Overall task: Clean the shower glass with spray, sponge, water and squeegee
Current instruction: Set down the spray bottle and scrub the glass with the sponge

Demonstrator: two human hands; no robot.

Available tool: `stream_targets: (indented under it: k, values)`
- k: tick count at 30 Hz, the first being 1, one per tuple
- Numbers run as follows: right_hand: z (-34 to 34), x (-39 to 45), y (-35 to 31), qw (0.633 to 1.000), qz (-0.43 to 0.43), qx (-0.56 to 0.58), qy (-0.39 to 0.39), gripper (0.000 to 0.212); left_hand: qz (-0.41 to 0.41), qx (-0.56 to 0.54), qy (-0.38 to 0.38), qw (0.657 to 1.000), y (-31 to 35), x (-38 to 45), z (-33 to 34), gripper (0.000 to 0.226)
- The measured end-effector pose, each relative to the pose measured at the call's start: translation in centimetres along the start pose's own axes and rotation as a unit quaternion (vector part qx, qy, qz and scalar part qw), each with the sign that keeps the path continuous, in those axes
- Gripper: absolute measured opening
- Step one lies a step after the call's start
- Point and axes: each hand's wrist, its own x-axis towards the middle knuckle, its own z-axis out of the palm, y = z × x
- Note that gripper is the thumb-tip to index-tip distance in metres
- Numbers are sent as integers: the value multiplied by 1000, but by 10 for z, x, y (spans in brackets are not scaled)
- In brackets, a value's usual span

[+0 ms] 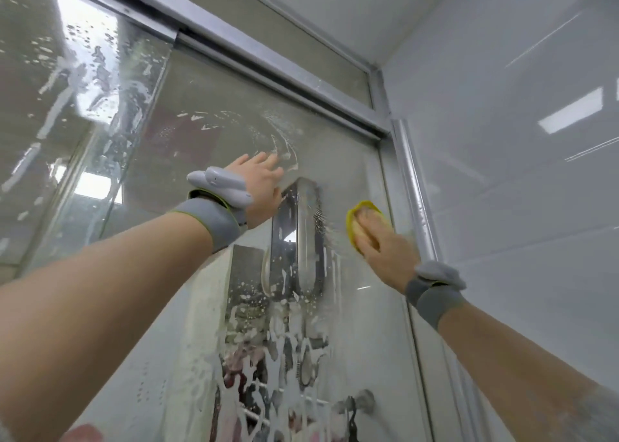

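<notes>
Shower glass point(214, 113) seen from below, streaked with foam. Left hand point(259, 190) — fingers straight and released — lies flat against the pane beside the upright door handle point(306, 234). Right hand point(385, 244) presses a yellow sponge point(355, 220) to the glass just right of the handle, fingers curled over it. Grey wristbands point(214, 222) on both wrists.

Grey wristbands point(214, 222), white wrist devices point(221, 183), bare forearms.

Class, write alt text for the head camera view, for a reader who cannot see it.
The right hand presses a yellow sponge against a soapy shower glass door, beside its handle. The left hand rests flat on the glass.
</notes>
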Motion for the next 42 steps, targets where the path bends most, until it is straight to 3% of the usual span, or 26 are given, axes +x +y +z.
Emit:
stream_targets:
  k: [2,6,9,12,16,20,23,25,26,31,34,38,40,42]
  values:
    - [-6,23,-2,998,53,-32,9,27,-4,10,-13,1000,-2,-6,-2,39]
    - [34,-9,-50,997,-67,42,6,38,-22,9,-9,1000,4,-17,-3,47]
    - [17,-76,-6,1000,-18,19,-7,41,-22,16,-16,1000,7,-25,3,52]
    - [1,-51,5,998,59,6,7,18,-15,24,-30,999,8,-31,3,53]
    - [41,-7,-64,998,4,55,-8,48,-26,8,-20,999,14,-36,2,50]
    - [27,-90,-51,997,-28,47,-58,51,-6,12,-29,999,16,-54,3,48]
    - [6,-93,-7,997,54,-27,-44,42,-7,2,-53,999,17,-64,-4,50]
    - [6,-71,-4,987,153,-41,-30,39,-6,-1,-65,998,19,-67,-7,49]
    - [9,-68,-9,986,162,-44,-23,38,-3,-3,-67,998,22,-68,-7,50]
    - [25,-137,-41,997,52,-3,-54,55,13,0,-57,998,37,-66,5,49]
    - [11,-130,-35,995,43,-49,-80,62,10,-22,-28,999,49,-49,12,42]
    - [-10,-55,-23,976,-7,-179,-126,62,22,-44,-11,999,66,-23,27,37]
    - [-29,-18,-13,943,-20,-280,-177,56,25,-50,6,998,72,-7,34,33]
    - [-48,7,0,888,-73,-400,-213,43,21,-61,6,998,78,9,38,33]
